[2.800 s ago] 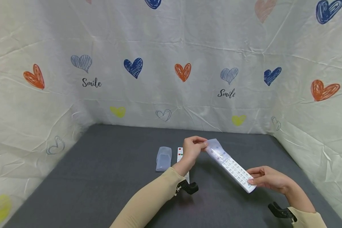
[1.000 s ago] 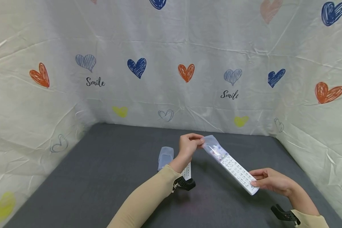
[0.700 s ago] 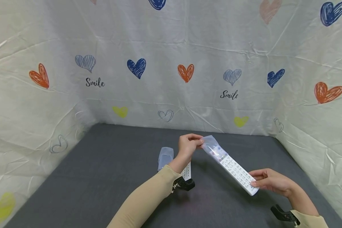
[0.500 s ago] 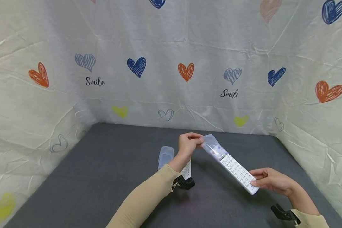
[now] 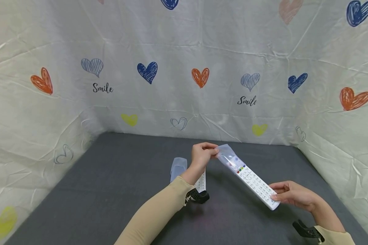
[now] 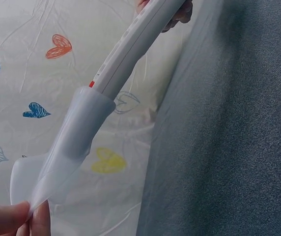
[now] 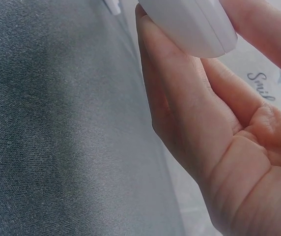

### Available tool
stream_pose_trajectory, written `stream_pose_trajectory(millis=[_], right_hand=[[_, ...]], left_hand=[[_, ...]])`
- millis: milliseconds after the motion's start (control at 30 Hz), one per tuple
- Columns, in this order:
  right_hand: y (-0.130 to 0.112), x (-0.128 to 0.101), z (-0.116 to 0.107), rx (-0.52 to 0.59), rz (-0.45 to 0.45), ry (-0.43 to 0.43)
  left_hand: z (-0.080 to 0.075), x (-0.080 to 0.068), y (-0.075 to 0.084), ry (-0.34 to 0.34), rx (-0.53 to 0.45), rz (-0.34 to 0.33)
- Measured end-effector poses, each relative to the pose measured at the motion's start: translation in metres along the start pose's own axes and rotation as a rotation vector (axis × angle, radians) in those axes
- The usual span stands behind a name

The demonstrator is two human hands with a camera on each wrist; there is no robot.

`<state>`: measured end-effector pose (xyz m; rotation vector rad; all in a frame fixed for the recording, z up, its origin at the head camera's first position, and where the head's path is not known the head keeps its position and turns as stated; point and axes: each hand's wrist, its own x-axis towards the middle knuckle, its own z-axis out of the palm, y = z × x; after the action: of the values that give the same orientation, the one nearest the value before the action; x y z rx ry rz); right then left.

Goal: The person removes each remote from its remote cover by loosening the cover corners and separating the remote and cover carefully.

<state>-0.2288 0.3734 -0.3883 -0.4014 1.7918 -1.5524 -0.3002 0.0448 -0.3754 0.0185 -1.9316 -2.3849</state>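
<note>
Heart-printed cloth walls a grey felt-like table [image 5: 110, 190]. At centre, the left hand [image 5: 201, 157] pinches a soft, translucent sleeve [image 5: 226, 156] covering the far tip of a long, hard white remote [image 5: 254, 185]. The right hand [image 5: 291, 195], at 4 o'clock, grips its near end. The stretchy sleeve could snap free and the remote drop. A second sleeve [image 5: 178, 167] lies at 9 o'clock.
</note>
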Motion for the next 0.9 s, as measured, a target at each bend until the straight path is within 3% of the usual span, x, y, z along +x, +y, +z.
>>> stream_pose_trajectory(millis=[900], right_hand=[[0.0015,-0.0047,-0.0032,0.017,-0.017,-0.036]], left_hand=[[-0.0014,-0.0001,0.0020,-0.001,-0.005,0.023]])
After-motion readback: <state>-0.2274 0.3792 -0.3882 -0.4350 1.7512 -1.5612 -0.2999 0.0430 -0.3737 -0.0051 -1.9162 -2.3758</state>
